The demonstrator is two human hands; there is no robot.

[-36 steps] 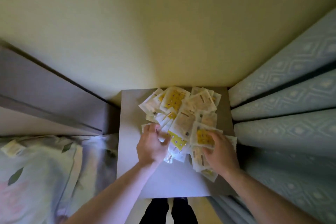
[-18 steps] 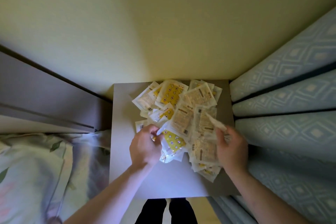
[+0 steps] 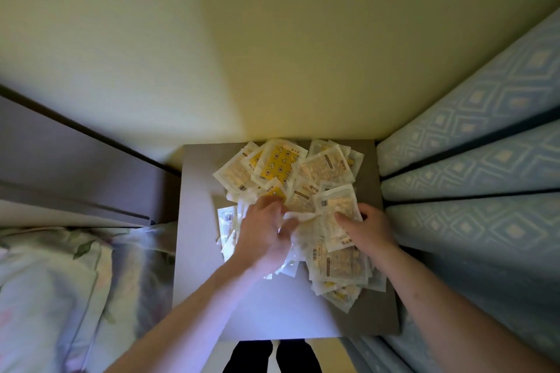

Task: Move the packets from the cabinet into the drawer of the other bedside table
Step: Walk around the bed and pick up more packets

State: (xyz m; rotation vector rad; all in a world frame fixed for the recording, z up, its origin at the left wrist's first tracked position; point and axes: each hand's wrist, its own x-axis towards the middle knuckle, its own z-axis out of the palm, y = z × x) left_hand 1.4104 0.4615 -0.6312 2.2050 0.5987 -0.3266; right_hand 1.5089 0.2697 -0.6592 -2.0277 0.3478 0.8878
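Observation:
A heap of several white and yellow packets (image 3: 303,172) lies spread over the grey top of a bedside table (image 3: 200,221). My left hand (image 3: 266,236) rests on the middle of the heap, fingers curled around a crumpled white packet (image 3: 298,218). My right hand (image 3: 369,228) lies on the heap's right side, its fingers pressing a pale packet (image 3: 339,212). More packets (image 3: 339,269) lie stacked under and in front of both hands. No drawer or cabinet opening shows.
A bed with flowered bedding (image 3: 45,281) and a grey headboard (image 3: 75,160) stands to the left. Blue patterned curtain folds (image 3: 485,175) hang close on the right. A yellowish wall (image 3: 272,54) rises behind the table. My dark-trousered legs (image 3: 272,357) show below its front edge.
My left hand moved right and forward onto the heap's middle and closed on a white packet. My right hand slid forward over the packets. The view shifted slightly down.

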